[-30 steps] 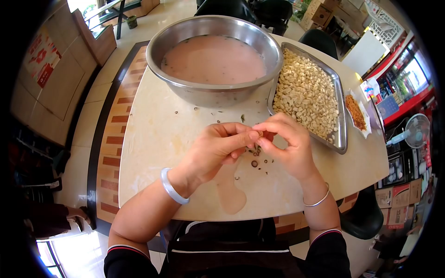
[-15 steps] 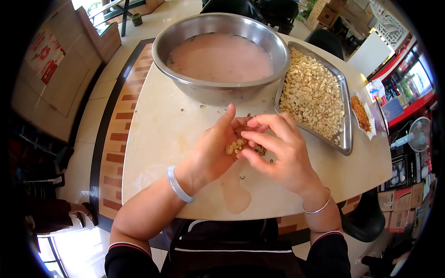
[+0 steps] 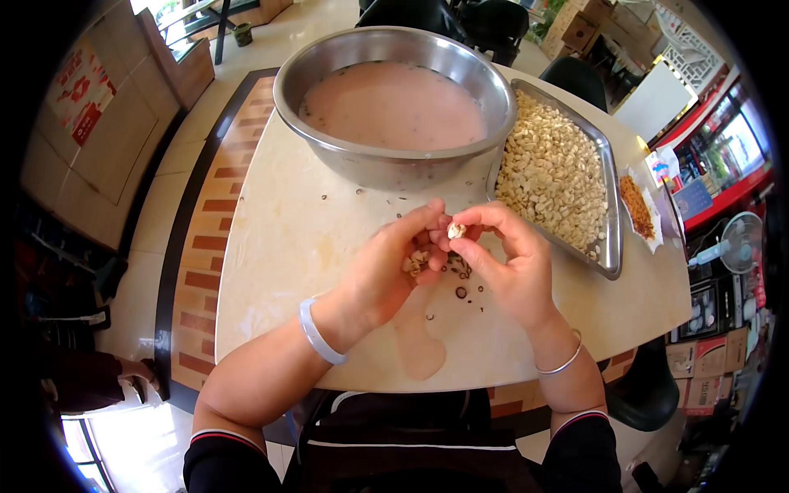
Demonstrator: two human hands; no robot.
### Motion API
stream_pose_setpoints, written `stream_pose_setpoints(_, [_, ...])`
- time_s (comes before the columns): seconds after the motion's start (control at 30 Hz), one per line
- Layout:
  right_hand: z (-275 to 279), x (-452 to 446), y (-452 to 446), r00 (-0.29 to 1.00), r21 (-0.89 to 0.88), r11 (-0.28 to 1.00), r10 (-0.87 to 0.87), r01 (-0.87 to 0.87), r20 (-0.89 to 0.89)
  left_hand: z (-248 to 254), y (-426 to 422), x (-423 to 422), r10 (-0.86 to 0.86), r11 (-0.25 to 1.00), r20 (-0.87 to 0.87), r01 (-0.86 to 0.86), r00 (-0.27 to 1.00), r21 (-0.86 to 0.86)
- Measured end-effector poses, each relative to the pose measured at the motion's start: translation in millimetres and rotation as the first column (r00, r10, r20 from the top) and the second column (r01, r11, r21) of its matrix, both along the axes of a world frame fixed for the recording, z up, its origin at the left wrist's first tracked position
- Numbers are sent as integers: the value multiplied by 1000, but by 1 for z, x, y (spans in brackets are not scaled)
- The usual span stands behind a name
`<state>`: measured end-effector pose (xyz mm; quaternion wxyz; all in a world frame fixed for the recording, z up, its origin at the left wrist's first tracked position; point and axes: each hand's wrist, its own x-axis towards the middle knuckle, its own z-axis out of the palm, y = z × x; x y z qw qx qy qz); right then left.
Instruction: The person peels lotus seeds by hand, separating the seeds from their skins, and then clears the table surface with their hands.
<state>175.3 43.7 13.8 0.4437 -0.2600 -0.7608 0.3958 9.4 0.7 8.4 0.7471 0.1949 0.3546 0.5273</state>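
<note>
My left hand (image 3: 374, 275) is cupped palm up, holding a few pale bean-like kernels (image 3: 417, 262) under its curled fingers. My right hand (image 3: 524, 275) pinches one pale kernel (image 3: 456, 232) between thumb and forefinger, right at the fingertips of the left. Small dark ring-shaped bits of skin (image 3: 461, 292) are scattered on the table beneath both hands. Beyond them stands a large steel basin (image 3: 394, 171) of cloudy pinkish liquid with dark specks along its edge. To the right, a metal tray (image 3: 610, 264) holds a heap of pale split kernels (image 3: 551, 177).
A wet patch (image 3: 423, 353) lies on the cream tabletop (image 3: 279, 271) near its front edge. Right of the tray is a paper with orange-brown crumbly food (image 3: 637, 205). Dark chairs (image 3: 645, 394) surround the table. A person's feet (image 3: 144, 380) show at the lower left.
The right fingers have drawn up from the left palm with a kernel now visible between their tips. The left fingers have curled more over the kernels in the palm.
</note>
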Motion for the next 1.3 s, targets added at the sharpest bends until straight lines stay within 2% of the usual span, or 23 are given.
stream_pose_setpoints(0.03, [-2,3,5,1000,35,999,-2,2,0,-5,1,-3,-52,995,-35,55,998,81])
stream_pose_setpoints(0.07, [-3,6,9,1000,70,998,-5,5,-1,-7,-1,-2,-35,991,-17,37,999,130])
stream_pose_setpoints(0.17, [0,10,9,999,143,990,-10,3,48,-6,-1,-5,-69,978,-95,86,993,190])
stream_pose_setpoints(0.3, [4,12,5,991,186,982,-52,28,126,-5,0,-4,2,973,-252,56,968,222])
stream_pose_setpoints(0.37, [3,11,5,999,62,998,10,-12,31,-5,-2,-2,40,977,-295,25,955,212])
stream_pose_setpoints(0.5, [2,14,8,988,-93,988,110,-120,-107,-2,-2,0,11,979,-229,37,973,202])
stream_pose_setpoints(0.6, [0,18,10,967,-359,919,76,-163,-243,-1,-1,-2,-21,978,-145,50,989,204])
stream_pose_setpoints(0.7, [10,19,10,954,-482,851,64,-206,-293,0,-1,-3,-26,977,-103,47,994,208])
stream_pose_setpoints(0.8, [7,12,-1,998,-352,936,-3,-17,-56,-3,-1,-3,-44,977,-82,60,996,206])
stream_pose_setpoints(0.9, [8,9,-4,971,-9,984,-176,180,163,-8,1,-1,-31,982,-90,47,995,184])
stream_pose_setpoints(0.97, [7,11,-3,971,-18,980,-195,199,139,-5,0,0,2,984,-123,20,992,177])
stream_pose_setpoints(1.07, [6,13,-2,971,-15,980,-193,197,140,-2,-3,4,78,979,-263,-25,962,202])
stream_pose_setpoints(1.2, [6,12,-3,976,-60,981,-177,186,130,-3,-5,8,169,943,-442,-14,881,334])
stream_pose_setpoints(1.27, [4,10,-4,943,132,963,-257,233,212,-8,-6,13,229,921,-485,-26,844,389])
stream_pose_setpoints(1.3, [3,10,-4,920,228,941,-303,249,247,-6,-6,13,185,948,-446,-39,876,317])
